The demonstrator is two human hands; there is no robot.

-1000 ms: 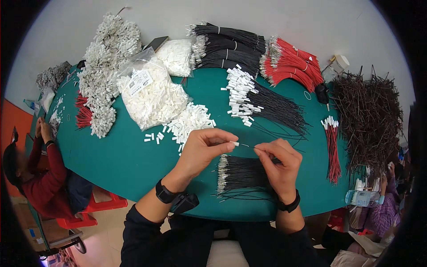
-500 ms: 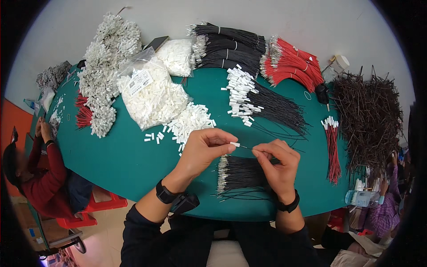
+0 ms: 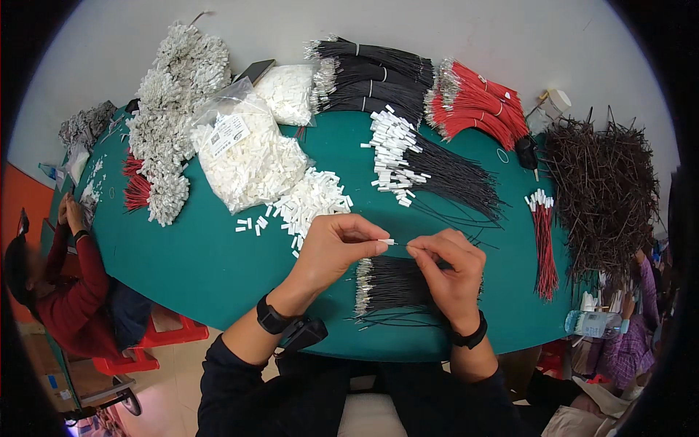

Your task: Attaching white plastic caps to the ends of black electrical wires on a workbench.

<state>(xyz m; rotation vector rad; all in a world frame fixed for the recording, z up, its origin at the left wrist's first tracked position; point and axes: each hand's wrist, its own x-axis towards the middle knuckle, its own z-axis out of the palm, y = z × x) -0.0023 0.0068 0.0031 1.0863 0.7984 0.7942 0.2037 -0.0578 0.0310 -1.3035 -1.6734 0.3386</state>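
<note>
Over the table's near middle, my left hand [image 3: 328,251] pinches a small white connector housing [image 3: 387,241] between thumb and fingertips. Just to its right, my right hand [image 3: 453,271] is closed in a pinch on a thin black wire, mostly hidden by the fingers; the wire's tip points at the housing, and I cannot tell how far it sits inside. Below both hands lies a bundle of black wires [image 3: 397,284] with bare metal terminals at the left end. Beyond them, black wires with white housings [image 3: 397,156] are fanned out.
Loose white housings [image 3: 313,200] lie beside a filled clear bag [image 3: 251,156]. Banded black [image 3: 378,73] and red wire bundles [image 3: 477,105] line the back. Red wires [image 3: 545,247] and a dark wire heap [image 3: 604,197] are at right. Another person [image 3: 65,291] sits at left.
My right hand has moved slightly left, bringing its fingertips nearer the white housing. Less of the black wire shows between the hands. My left hand has barely shifted.
</note>
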